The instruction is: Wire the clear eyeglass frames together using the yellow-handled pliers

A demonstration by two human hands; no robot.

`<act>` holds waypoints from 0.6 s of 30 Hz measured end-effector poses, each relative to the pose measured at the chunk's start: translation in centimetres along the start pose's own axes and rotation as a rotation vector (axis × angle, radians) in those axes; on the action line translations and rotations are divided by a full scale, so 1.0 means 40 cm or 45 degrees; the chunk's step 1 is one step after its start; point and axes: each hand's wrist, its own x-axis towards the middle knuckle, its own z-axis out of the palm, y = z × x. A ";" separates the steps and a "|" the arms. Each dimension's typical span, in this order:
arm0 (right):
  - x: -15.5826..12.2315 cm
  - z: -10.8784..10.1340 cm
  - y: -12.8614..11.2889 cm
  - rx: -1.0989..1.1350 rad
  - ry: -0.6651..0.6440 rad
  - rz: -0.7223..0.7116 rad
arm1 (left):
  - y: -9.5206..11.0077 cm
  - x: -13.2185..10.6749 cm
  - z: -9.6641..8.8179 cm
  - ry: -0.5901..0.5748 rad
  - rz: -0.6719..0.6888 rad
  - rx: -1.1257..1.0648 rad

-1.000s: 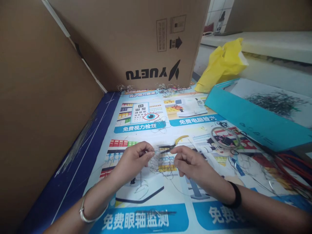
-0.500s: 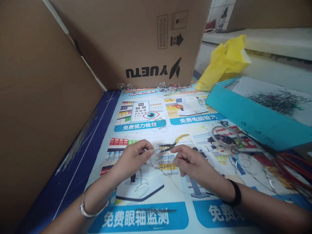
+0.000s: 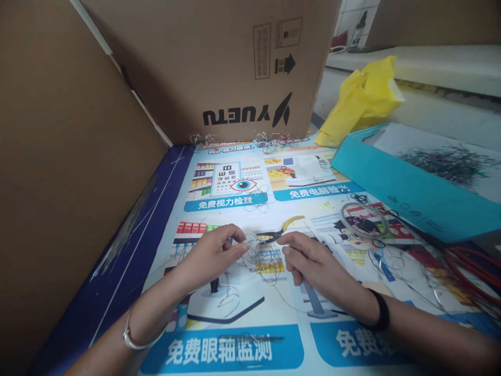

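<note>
A loose tangle of thin wire (image 3: 270, 263) sits between my hands, above the printed sheet. My left hand (image 3: 219, 250), with a silvery bangle at the wrist, pinches the tangle's left side between thumb and forefinger. At the right side is my right hand (image 3: 313, 258), a black band on its wrist. Its forefinger and thumb come close together and the other fingers curl under; any strand in them is too fine to make out. Just beyond the tangle lie pliers with a yellow handle (image 3: 293, 223), dark jaws pointing left.
Cardboard panels (image 3: 235, 62) stand at the left and back, with wire clumps (image 3: 270, 140) along the foot. At right are a turquoise box (image 3: 391, 183) of dark wire bits, a yellow bag (image 3: 360, 99), a clear ring (image 3: 364, 219) and red cords (image 3: 469, 271). Another wire clump (image 3: 250, 339) lies in front.
My right hand has shifted slightly down and to the right. The left fingertips have moved only a little, still at the wire tangle. The pliers lie in the same place.
</note>
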 end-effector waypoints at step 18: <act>-0.008 -0.004 -0.002 -0.163 0.082 0.051 | -0.058 -0.016 -0.125 -0.182 0.219 0.539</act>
